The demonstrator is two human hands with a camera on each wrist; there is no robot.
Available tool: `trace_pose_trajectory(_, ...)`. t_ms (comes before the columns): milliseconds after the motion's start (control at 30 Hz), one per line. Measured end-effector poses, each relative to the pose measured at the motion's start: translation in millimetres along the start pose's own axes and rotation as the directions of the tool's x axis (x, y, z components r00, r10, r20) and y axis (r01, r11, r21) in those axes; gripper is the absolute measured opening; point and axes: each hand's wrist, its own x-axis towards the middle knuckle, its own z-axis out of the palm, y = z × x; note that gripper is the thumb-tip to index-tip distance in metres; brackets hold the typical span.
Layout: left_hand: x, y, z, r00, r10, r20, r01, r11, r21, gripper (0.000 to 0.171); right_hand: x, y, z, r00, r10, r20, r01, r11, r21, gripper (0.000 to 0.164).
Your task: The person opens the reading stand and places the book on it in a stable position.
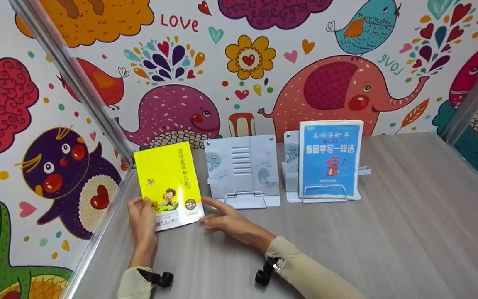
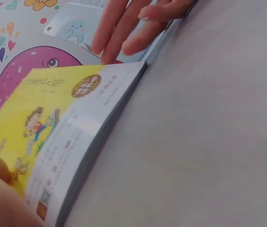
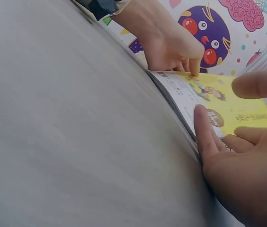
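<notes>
A yellow book (image 1: 164, 174) with a cartoon child on its cover leans back, its lower edge low over the table. My left hand (image 1: 142, 222) grips its lower left edge, thumb over the cover and the other fingers hidden behind. At the lower right corner, my right hand (image 1: 237, 224) has its fingers spread and loosely straight, fingertips right at the book's edge. The right wrist view shows that hand (image 3: 247, 165) around the corner with thumb and fingers apart. Just right of the book stands a white metal book stand (image 1: 222, 182) with a wire holder in front.
Farther right, a blue book (image 1: 330, 166) stands upright on a second book stand (image 1: 292, 182), behind its wire holder. A metal frame post (image 1: 81, 83) rises at the left. Cartoon-printed wall panels (image 1: 247, 104) border the grey wood-grain table (image 1: 409, 216) at the back and left.
</notes>
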Motion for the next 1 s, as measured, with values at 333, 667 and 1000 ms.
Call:
trace_pose_trajectory(333, -2.4, 1.7, 7.3, 0.994, 0.103, -0.028, -0.106, 0.983, -0.147, 0.024, -2, 1, 5, 0.995, -0.08, -0.052, 0.07, 0.983, -0.17, 0.086)
trace_pose_trajectory(667, -10.0, 15.1, 18.5, 0.971, 0.233, -0.051, -0.239, 0.946, -0.219, 0.026, -16, -6, 1, 0.964, -0.262, -0.034, 0.226, 0.886, -0.405, 0.09)
trace_pose_trajectory(1000, -25.5, 27.4, 42.9, 0.935, 0.352, 0.036, -0.325, 0.896, -0.302, 0.03, -39, -27, -35, 0.942, -0.333, -0.038, 0.277, 0.836, -0.473, 0.087)
